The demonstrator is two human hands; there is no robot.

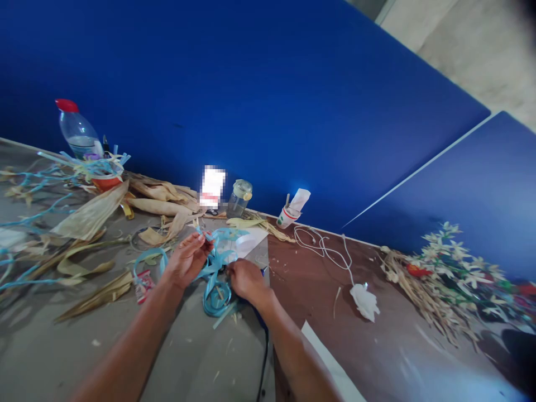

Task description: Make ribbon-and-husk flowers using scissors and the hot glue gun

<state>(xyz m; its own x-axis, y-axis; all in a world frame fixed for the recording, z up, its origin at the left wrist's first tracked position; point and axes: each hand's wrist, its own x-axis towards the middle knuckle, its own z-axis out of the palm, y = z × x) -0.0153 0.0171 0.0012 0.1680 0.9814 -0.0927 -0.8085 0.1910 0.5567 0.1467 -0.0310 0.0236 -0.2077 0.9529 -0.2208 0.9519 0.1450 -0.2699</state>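
My left hand (190,259) is closed, its thumb and fingers pinching a light-blue ribbon, with a small pale tip standing above the fingertips. Just to the right, my right hand (248,280) is curled shut beside the loose blue loops; its fingers face away, so what they hold is hidden. Between and below both hands lies a coil of blue ribbon (216,298). A dark cord (266,349) runs from a dark blue piece under my right wrist toward the front edge. A red-and-white wrapper (143,286) lies beside my left wrist.
Dried corn husks (163,207) and blue-wrapped stems (31,209) cover the left side. Along the blue partition (268,100) stand a red-capped bottle (79,131), a glass jar (239,199) and a paper cup (288,216). A white cable (326,249) and artificial flowers (456,268) lie right.
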